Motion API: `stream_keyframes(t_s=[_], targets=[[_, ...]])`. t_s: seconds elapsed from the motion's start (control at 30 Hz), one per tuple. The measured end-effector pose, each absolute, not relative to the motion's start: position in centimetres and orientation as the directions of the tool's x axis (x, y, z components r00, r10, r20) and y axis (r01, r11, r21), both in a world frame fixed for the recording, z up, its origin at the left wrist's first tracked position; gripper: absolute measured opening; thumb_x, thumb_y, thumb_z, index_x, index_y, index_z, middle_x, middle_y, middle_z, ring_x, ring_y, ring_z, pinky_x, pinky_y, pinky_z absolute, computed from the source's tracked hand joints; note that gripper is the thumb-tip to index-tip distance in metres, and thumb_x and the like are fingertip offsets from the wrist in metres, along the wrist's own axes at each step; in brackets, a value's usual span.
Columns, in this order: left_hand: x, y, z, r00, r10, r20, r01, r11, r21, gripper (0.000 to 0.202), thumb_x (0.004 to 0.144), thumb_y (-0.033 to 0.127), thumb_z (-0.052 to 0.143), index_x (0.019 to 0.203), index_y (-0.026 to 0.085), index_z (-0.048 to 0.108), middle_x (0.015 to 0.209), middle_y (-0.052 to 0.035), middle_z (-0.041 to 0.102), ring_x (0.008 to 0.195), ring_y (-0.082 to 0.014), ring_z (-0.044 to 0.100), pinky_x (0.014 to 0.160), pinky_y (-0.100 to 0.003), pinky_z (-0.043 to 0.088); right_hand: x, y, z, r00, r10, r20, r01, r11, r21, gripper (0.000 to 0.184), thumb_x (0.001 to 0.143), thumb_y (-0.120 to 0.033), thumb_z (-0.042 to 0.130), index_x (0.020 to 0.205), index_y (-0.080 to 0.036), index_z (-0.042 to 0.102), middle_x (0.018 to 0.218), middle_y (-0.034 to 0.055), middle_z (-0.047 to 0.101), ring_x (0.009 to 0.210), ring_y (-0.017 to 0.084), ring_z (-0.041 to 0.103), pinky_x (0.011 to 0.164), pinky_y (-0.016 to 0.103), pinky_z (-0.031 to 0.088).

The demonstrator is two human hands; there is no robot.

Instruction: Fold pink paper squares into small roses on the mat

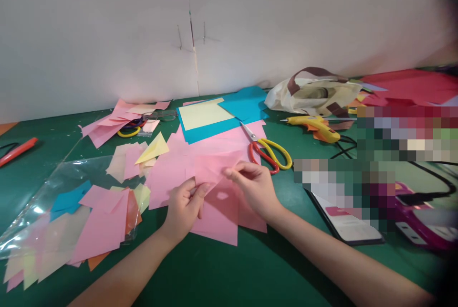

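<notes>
Both my hands hold one folded pink paper sheet just above a green table. My left hand pinches its lower left edge with thumb and fingers closed. My right hand pinches the sheet's right corner. Under the hands lie more pink sheets, spread flat on the table.
Red-and-yellow scissors lie just right of the hands. A yellow glue gun, a cloth bag, blue sheets and a phone sit behind and right. A clear plastic bag with coloured paper squares lies at left.
</notes>
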State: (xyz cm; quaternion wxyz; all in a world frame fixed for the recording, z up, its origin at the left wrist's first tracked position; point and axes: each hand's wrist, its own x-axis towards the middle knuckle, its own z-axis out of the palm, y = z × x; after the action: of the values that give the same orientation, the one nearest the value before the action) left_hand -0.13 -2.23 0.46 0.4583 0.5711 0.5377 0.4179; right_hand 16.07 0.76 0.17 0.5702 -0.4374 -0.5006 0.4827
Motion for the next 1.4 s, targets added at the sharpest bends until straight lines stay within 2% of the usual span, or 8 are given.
stream_keyframes(t_s=[0.3, 0.5, 0.8, 0.93, 1.0, 1.07, 1.23, 1.4], targets=[[-0.3, -2.0, 0.2, 0.031, 0.997, -0.066, 0.224, 0.057, 0.973, 0.031, 0.086, 0.045, 0.05, 0.069, 0.018, 0.054, 0.034, 0.0072, 0.045, 0.028, -0.0064, 0.035, 0.034, -0.018, 0.028, 18.4, 3.4, -0.4, 0.416, 0.898, 0.147, -0.293, 0.285, -0.913, 0.029, 0.075, -0.04, 0.067, 0.059, -0.02, 0.056, 0.056, -0.0037, 0.048, 0.051, 0.008, 0.044, 0.052, 0.023, 0.039], [-0.2, -2.1, 0.4, 0.112, 0.99, -0.08, 0.241, 0.051, 0.969, 0.032, 0.085, 0.046, 0.049, 0.071, 0.018, 0.053, 0.039, 0.0041, 0.054, 0.033, -0.0091, 0.046, 0.038, -0.018, 0.036, 16.0, 1.0, -0.3, -0.141, 0.989, 0.042, -0.116, 0.026, -0.993, 0.03, 0.066, -0.041, 0.074, 0.055, -0.018, 0.058, 0.052, -0.0017, 0.057, 0.05, 0.012, 0.052, 0.05, 0.025, 0.042], [-0.2, -2.0, 0.2, 0.098, 0.991, -0.091, 0.273, 0.061, 0.96, 0.033, 0.086, 0.048, 0.048, 0.075, 0.017, 0.056, 0.037, 0.0072, 0.047, 0.029, -0.0067, 0.038, 0.034, -0.017, 0.031, 17.9, 3.4, -0.7, 0.366, 0.927, 0.084, -0.349, 0.221, -0.911, 0.029, 0.074, -0.042, 0.067, 0.06, -0.019, 0.056, 0.06, -0.0032, 0.054, 0.054, 0.008, 0.047, 0.054, 0.022, 0.04], [-0.2, -1.9, 0.4, 0.096, 0.992, -0.08, 0.254, 0.053, 0.966, 0.033, 0.086, 0.048, 0.048, 0.073, 0.017, 0.053, 0.04, 0.0054, 0.053, 0.031, -0.0076, 0.043, 0.035, -0.017, 0.035, 16.7, 2.1, -0.8, 0.007, 0.994, 0.11, -0.301, 0.107, -0.948, 0.025, 0.073, -0.043, 0.068, 0.085, -0.021, 0.064, 0.059, -0.0046, 0.056, 0.053, 0.01, 0.052, 0.052, 0.024, 0.043], [-0.2, -2.0, 0.5, 0.123, 0.989, -0.081, 0.26, 0.047, 0.964, 0.033, 0.086, 0.047, 0.048, 0.073, 0.018, 0.051, 0.041, 0.005, 0.054, 0.033, -0.0083, 0.046, 0.035, -0.017, 0.036, 16.0, 1.4, -0.8, -0.263, 0.963, 0.064, -0.154, 0.023, -0.988, 0.024, 0.066, -0.04, 0.075, 0.074, -0.018, 0.065, 0.059, -0.0018, 0.06, 0.055, 0.013, 0.056, 0.054, 0.026, 0.045], [-0.1, -2.0, 0.5, 0.147, 0.985, -0.085, 0.277, 0.042, 0.96, 0.032, 0.086, 0.046, 0.048, 0.073, 0.018, 0.051, 0.041, 0.0053, 0.053, 0.033, -0.0082, 0.046, 0.036, -0.017, 0.037, 15.8, 1.0, -0.7, -0.317, 0.949, 0.006, -0.024, -0.001, -1.0, 0.025, 0.067, -0.039, 0.074, 0.063, -0.017, 0.064, 0.057, 0.0007, 0.063, 0.055, 0.014, 0.057, 0.054, 0.026, 0.044], [-0.1, -2.2, 0.6, 0.159, 0.981, -0.112, 0.294, 0.061, 0.954, 0.032, 0.087, 0.046, 0.047, 0.075, 0.017, 0.052, 0.04, 0.0068, 0.049, 0.029, -0.0061, 0.04, 0.033, -0.016, 0.032, 17.2, 2.0, -0.2, 0.02, 0.993, 0.115, -0.088, 0.117, -0.989, 0.031, 0.071, -0.039, 0.071, 0.054, -0.018, 0.058, 0.054, -0.0022, 0.057, 0.054, 0.01, 0.051, 0.054, 0.024, 0.042], [-0.3, -2.2, 0.8, 0.178, 0.978, -0.111, 0.277, 0.058, 0.959, 0.032, 0.089, 0.044, 0.045, 0.093, 0.015, 0.058, 0.04, 0.0071, 0.049, 0.029, -0.0067, 0.039, 0.033, -0.016, 0.032, 19.4, 4.0, 0.0, 0.453, 0.881, 0.139, -0.302, 0.298, -0.905, 0.032, 0.076, -0.042, 0.067, 0.058, -0.019, 0.055, 0.063, -0.0024, 0.054, 0.057, 0.008, 0.049, 0.055, 0.022, 0.041]])
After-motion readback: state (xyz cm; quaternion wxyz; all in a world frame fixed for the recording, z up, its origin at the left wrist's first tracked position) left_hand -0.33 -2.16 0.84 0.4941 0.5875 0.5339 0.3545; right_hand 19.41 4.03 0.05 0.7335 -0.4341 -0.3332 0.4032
